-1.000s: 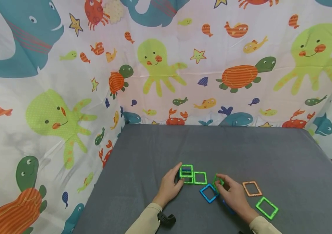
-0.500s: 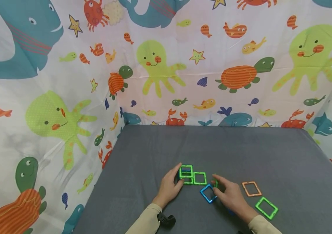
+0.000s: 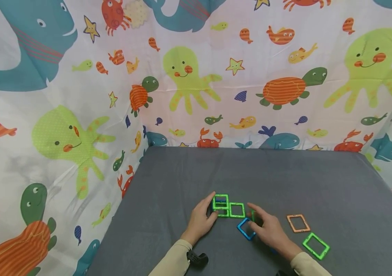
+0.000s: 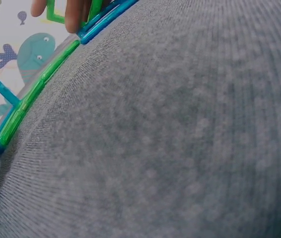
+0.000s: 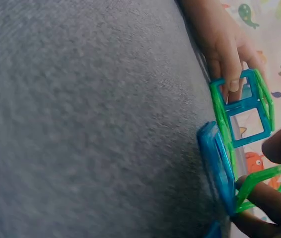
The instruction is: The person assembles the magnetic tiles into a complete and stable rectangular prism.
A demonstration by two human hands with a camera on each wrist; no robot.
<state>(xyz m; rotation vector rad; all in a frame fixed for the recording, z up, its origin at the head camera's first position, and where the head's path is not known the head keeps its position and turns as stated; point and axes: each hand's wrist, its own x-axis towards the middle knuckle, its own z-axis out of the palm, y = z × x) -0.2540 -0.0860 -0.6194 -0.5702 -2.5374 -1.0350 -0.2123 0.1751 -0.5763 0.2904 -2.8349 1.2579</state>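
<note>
Since the earliest frame the right hand (image 3: 271, 232) has come left, bringing its green square (image 3: 253, 216) nearer the build (image 3: 229, 211) and narrowing the gap between them. Left to right, the left hand (image 3: 201, 221) grips the build's left side, thumb and fingers parted around it; a blue square (image 3: 243, 233) lies on the surface (image 3: 182, 172); the right fingers seem to pinch the green square, though that grip is half hidden.

Pale beige long sleeves (image 3: 169, 261) are worn; a black, curved band (image 3: 198, 260) is seen by the left cuff (image 3: 183, 246), a small dark edge (image 3: 281, 273) by the right cuff (image 3: 298, 260), and both hands (image 3: 197, 221) are bare
</note>
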